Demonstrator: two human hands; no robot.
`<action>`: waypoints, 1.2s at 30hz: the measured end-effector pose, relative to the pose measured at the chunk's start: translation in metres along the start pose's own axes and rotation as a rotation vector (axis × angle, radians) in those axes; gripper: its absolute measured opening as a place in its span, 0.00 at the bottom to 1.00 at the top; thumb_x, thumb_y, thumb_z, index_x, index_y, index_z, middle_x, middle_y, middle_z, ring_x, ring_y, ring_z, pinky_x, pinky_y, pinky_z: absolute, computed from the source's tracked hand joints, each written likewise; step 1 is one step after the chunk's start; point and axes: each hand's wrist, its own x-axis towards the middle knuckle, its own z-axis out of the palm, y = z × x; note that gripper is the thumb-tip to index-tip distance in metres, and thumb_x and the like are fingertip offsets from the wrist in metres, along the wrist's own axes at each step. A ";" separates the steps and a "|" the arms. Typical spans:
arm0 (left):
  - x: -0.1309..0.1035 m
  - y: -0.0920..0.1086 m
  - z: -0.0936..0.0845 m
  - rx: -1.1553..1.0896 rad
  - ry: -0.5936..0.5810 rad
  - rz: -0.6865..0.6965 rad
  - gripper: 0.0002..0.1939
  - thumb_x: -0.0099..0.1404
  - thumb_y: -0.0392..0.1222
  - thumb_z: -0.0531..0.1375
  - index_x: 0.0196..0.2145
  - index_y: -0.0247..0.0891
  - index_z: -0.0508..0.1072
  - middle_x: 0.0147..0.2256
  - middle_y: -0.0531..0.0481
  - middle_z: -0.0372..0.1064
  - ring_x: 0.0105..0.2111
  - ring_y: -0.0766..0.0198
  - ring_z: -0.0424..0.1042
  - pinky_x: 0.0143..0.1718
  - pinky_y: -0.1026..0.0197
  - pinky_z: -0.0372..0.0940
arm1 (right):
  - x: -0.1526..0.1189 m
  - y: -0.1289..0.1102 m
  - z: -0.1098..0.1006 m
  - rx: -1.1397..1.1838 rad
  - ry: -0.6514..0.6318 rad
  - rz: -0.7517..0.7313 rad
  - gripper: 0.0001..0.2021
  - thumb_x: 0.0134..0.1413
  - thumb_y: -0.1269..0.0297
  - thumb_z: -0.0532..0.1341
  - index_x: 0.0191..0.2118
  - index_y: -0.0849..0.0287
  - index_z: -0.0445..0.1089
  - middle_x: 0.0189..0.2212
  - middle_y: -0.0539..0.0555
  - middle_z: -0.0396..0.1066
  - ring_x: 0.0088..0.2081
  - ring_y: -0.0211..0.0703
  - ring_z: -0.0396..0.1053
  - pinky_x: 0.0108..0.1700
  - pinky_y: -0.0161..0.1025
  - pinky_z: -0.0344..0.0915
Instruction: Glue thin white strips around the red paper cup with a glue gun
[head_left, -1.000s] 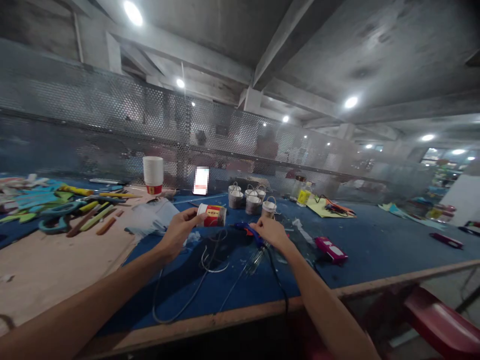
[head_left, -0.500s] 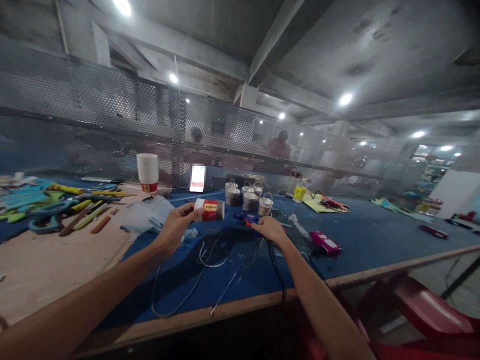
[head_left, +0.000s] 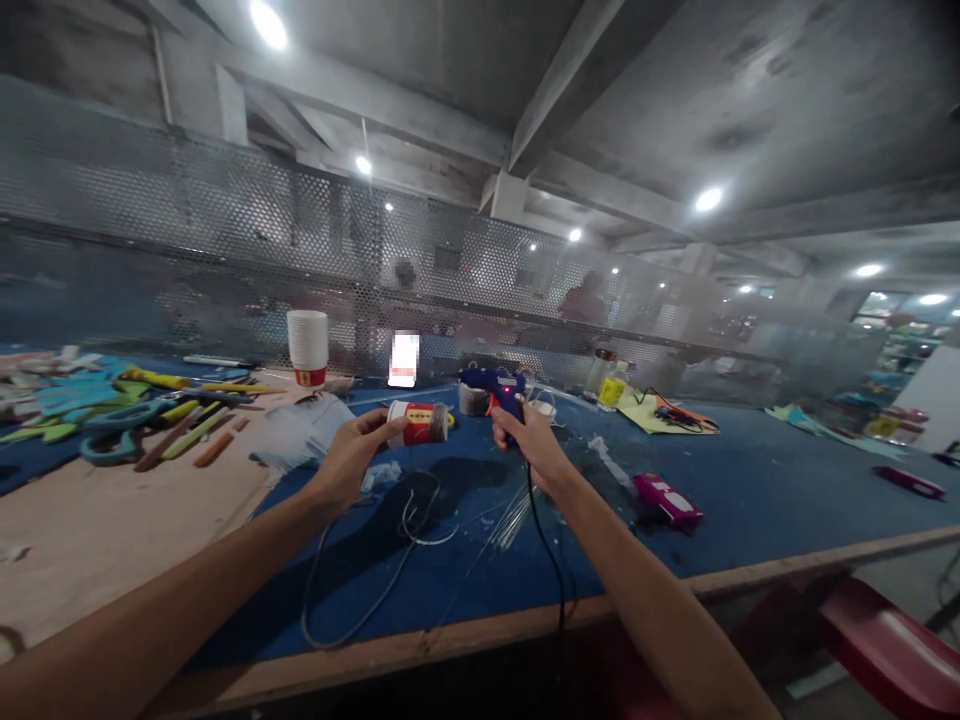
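Two hands up over the blue mat, both loaded. Left hand (head_left: 346, 462) pinches a small red-and-white paper cup (head_left: 420, 423), thumb on top and fingers wrapped under, holding it on its side clear of the bench with the mouth turned toward 3 o'clock, so the open end faces the tool. I can't see inside from here, so contents unknown. Right hand (head_left: 531, 441) is closed around the grip of a blue glue gun (head_left: 491, 385), raised off the table, nozzle pointing toward 9 o'clock at the cup, close but not touching. A red light glows on the gun's body, so it looks powered; its black cord (head_left: 546, 545) drops from the hand toward 6 o'clock and over the bench edge. Loose pale wire (head_left: 409, 525) loops on the mat just below the cup, and thin clear sticks (head_left: 510, 520) lie under the right wrist, handy for reloading by my read. At 12 o'clock from the gun, a cluster of little handled buckets (head_left: 474, 398) is half hidden behind it; their fill is unreadable. At 10 o'clock stands a stack of white paper cups (head_left: 307, 345), mouth-down, nested, red-printed one at the bottom. At 1 o'clock are two small jars (head_left: 607, 380), one yellow-labelled, contents unclear. A pink box (head_left: 667, 500) lies flat at 4 o'clock. Scissors and coloured strips (head_left: 150, 425) are parked at 9 o'clock on the bare board, well away from the hot tool.
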 end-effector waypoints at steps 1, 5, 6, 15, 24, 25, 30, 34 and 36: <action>0.000 0.000 0.000 -0.004 0.010 -0.010 0.19 0.46 0.54 0.78 0.30 0.41 0.82 0.29 0.50 0.80 0.31 0.57 0.75 0.38 0.57 0.71 | 0.001 0.001 0.002 -0.012 0.013 -0.017 0.20 0.54 0.44 0.69 0.38 0.57 0.70 0.21 0.43 0.64 0.22 0.35 0.61 0.27 0.34 0.60; 0.001 0.000 -0.002 0.012 0.017 -0.001 0.19 0.47 0.54 0.78 0.30 0.41 0.82 0.30 0.50 0.81 0.32 0.56 0.75 0.38 0.56 0.70 | 0.001 0.015 0.002 -0.070 0.087 -0.066 0.18 0.55 0.47 0.69 0.37 0.58 0.71 0.19 0.43 0.65 0.23 0.37 0.62 0.31 0.36 0.62; 0.001 0.000 -0.002 0.017 0.014 -0.001 0.19 0.47 0.54 0.78 0.31 0.40 0.83 0.30 0.50 0.81 0.32 0.56 0.75 0.38 0.56 0.70 | 0.001 0.019 0.001 -0.079 0.094 -0.066 0.17 0.55 0.49 0.69 0.38 0.58 0.71 0.19 0.44 0.65 0.23 0.38 0.62 0.31 0.37 0.62; 0.003 -0.005 -0.004 0.053 0.038 0.021 0.19 0.50 0.54 0.78 0.35 0.40 0.85 0.30 0.50 0.81 0.30 0.60 0.75 0.33 0.61 0.68 | -0.014 0.017 0.003 -0.256 -0.035 0.012 0.17 0.57 0.49 0.66 0.37 0.59 0.77 0.18 0.46 0.66 0.21 0.37 0.63 0.28 0.37 0.61; -0.004 0.002 -0.001 0.064 0.041 0.038 0.22 0.52 0.55 0.77 0.39 0.37 0.85 0.33 0.48 0.83 0.33 0.56 0.79 0.38 0.58 0.71 | -0.021 0.025 0.008 -0.497 -0.004 -0.132 0.21 0.60 0.42 0.66 0.41 0.58 0.81 0.29 0.53 0.78 0.34 0.49 0.75 0.40 0.43 0.70; -0.004 0.003 -0.001 0.068 0.042 0.047 0.22 0.52 0.55 0.76 0.39 0.37 0.85 0.33 0.47 0.84 0.34 0.56 0.79 0.39 0.57 0.71 | -0.021 0.027 0.008 -0.528 -0.002 -0.150 0.22 0.60 0.42 0.66 0.43 0.57 0.81 0.31 0.54 0.80 0.36 0.51 0.76 0.42 0.44 0.71; -0.006 0.006 0.000 0.092 0.033 0.065 0.22 0.53 0.55 0.76 0.39 0.37 0.85 0.34 0.47 0.84 0.35 0.55 0.79 0.40 0.56 0.71 | -0.021 0.032 0.007 -0.687 0.019 -0.170 0.21 0.63 0.44 0.66 0.46 0.57 0.82 0.33 0.56 0.82 0.39 0.56 0.79 0.44 0.47 0.71; -0.007 0.007 0.000 0.124 0.036 0.083 0.20 0.53 0.54 0.76 0.38 0.38 0.85 0.34 0.48 0.84 0.35 0.56 0.78 0.40 0.58 0.70 | -0.022 0.030 0.007 -0.775 0.028 -0.163 0.20 0.64 0.46 0.67 0.49 0.56 0.82 0.31 0.56 0.82 0.37 0.55 0.79 0.42 0.45 0.71; -0.006 0.006 0.000 0.122 0.035 0.088 0.19 0.54 0.54 0.76 0.38 0.37 0.85 0.34 0.48 0.84 0.35 0.57 0.78 0.40 0.59 0.70 | -0.022 0.029 0.007 -0.799 0.032 -0.171 0.20 0.64 0.46 0.67 0.50 0.56 0.82 0.31 0.56 0.82 0.36 0.54 0.80 0.42 0.44 0.72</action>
